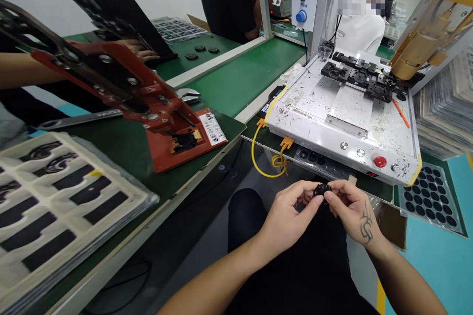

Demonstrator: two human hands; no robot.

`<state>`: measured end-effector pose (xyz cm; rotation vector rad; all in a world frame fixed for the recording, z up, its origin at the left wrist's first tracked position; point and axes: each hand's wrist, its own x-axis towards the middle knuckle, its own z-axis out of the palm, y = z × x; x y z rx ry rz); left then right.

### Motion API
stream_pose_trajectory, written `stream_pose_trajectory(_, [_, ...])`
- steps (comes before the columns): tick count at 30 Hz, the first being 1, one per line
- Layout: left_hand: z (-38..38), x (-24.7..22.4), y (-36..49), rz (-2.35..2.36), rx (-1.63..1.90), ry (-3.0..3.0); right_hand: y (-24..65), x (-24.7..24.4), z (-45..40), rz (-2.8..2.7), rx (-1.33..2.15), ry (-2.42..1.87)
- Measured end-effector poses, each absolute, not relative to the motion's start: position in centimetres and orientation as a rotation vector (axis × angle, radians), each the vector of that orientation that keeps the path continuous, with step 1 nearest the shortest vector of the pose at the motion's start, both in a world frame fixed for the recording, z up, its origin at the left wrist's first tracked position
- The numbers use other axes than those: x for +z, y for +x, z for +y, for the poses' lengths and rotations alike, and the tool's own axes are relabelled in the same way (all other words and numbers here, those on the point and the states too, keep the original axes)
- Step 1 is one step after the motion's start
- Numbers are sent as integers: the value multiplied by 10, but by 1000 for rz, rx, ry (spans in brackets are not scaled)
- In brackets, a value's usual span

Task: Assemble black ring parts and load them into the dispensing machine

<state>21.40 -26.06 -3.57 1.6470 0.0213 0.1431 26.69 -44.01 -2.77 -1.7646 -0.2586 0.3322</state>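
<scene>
A small round black part [321,189] is pinched between my two hands, held above my lap in front of the white machine. My left hand [293,211] grips its left side with thumb and fingertips. On its right side, the thumb and fingers of my right hand [351,209] close on the same part. Fingertips cover much of it, so its details cannot be made out. Just beyond my hands stands the white dispensing machine [306,120], with black fixtures [358,76] on its bed.
A red toggle-clamp fixture [166,152] and trays with cutouts [121,184] occupy the left bench. A sheet of black discs [428,197] lies at right. A yellow cable [254,157] loops below the machine. Co-workers sit beyond; a co-worker's hand [138,49] is behind the clamp.
</scene>
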Motion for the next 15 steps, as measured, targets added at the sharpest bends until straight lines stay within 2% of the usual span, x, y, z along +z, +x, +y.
stream_pose_trajectory(8, [-262,-41,216,-4,238,1662,267,-27,-436,-365,224,-1815])
stream_pose_trajectory(12, [-267,-40,208,23,357,1704,267,-36,-437,-449,145,-1881])
stream_pose_trajectory(15, [-256,-34,201,-47,509,1824,276,-50,-435,-521,215,-1835])
